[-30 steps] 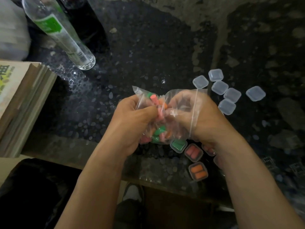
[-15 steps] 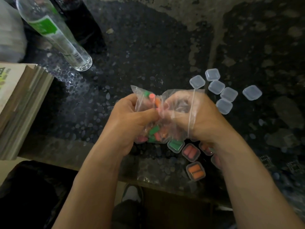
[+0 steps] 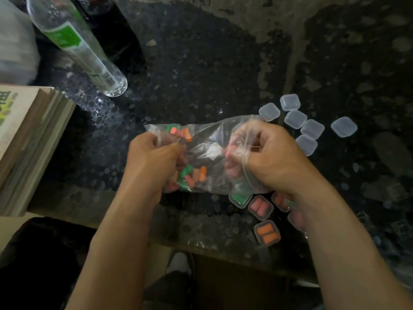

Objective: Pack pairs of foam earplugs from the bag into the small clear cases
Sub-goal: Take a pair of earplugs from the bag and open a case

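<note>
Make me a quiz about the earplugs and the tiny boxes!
1. True or false: the left hand and the right hand both grip the bag.
2. The filled case nearest the person holds earplugs of which colour? A blue, B orange, C white.
3. How many empty cases lie beyond the right hand?
Key: 1 true; 2 B; 3 six.
</note>
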The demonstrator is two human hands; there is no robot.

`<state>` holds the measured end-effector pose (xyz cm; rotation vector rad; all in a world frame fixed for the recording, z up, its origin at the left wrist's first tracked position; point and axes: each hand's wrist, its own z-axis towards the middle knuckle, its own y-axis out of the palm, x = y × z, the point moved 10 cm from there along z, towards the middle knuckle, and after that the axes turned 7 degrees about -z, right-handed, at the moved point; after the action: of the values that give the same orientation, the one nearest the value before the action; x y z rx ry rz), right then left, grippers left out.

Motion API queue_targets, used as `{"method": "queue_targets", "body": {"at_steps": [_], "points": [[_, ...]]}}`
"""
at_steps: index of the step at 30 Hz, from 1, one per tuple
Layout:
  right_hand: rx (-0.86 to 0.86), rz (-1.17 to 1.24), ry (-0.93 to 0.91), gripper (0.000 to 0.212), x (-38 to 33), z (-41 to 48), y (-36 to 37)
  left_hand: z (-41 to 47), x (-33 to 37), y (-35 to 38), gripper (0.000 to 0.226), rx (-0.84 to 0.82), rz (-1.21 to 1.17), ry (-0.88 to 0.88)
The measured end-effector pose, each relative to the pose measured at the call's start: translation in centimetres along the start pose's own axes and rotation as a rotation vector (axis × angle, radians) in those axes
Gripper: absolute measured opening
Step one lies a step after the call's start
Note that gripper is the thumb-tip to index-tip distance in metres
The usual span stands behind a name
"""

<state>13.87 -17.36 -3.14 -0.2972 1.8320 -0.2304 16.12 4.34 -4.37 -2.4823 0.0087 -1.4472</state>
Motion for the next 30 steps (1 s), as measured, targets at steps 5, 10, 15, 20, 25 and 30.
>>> {"method": "queue_targets", "body": {"at_steps": [5, 10, 15, 20, 25, 30], "points": [[-0.001, 0.069, -0.021, 0.008, -0.3, -0.2, 0.5, 0.7, 0.3, -2.6, 0.002, 0.174, 0.191, 0.05], [0.016, 0.102, -0.003, 0.008, 0.1, -0.3, 0.2, 0.7, 2.5, -3.1, 0.024, 0.287, 0.402, 0.164], [0.176, 0.214, 0.011, 0.014, 0.8, -0.8, -3.1, -2.9, 7.6, -1.1, 0.041, 0.424, 0.468, 0.586], [0.437, 0.336, 0.085, 0.021, 2.5, -1.9, -8.0, -8.5, 10.8, 5.9, 0.021, 0.259, 0.386, 1.126], [0.582, 0.413, 0.137, 0.023, 4.4, -2.8, -11.0, -9.4, 8.8, 14.0, 0.019, -0.073, 0.482, 1.162], [0.641, 0.487, 0.152, 0.021, 5.6, -3.7, -13.3, -7.9, 5.2, 20.2, 0.018, -0.292, 0.651, 0.947]]}}
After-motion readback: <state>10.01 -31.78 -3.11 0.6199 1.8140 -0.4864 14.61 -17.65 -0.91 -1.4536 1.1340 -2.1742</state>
